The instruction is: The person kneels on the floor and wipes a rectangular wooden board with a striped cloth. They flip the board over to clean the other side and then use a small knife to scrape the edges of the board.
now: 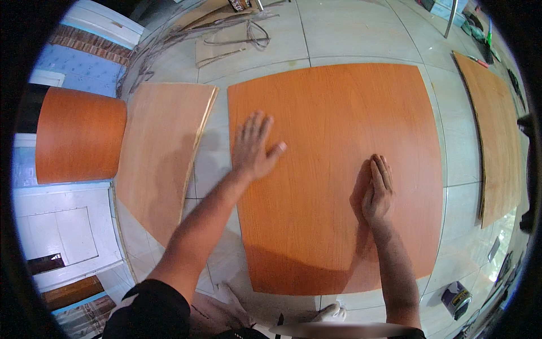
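A large orange-brown wood-grain board [327,130] lies flat on the tiled floor in front of me. My left hand [254,148] is over its left side, fingers stretched out and thumb spread, holding nothing. Farther right, my right hand [380,192] is above the board with straight fingers held side by side. It casts a shadow to its left; whether it touches the surface I cannot tell. Neither hand grips anything.
At left, a pale wooden panel [161,141] lies beside an upright orange-brown panel [82,135]. Another pale panel [497,135] lies at right. A looped cord [257,38] lies at the back. A dark container [456,299] stands at lower right. A white door [62,226] is at left.
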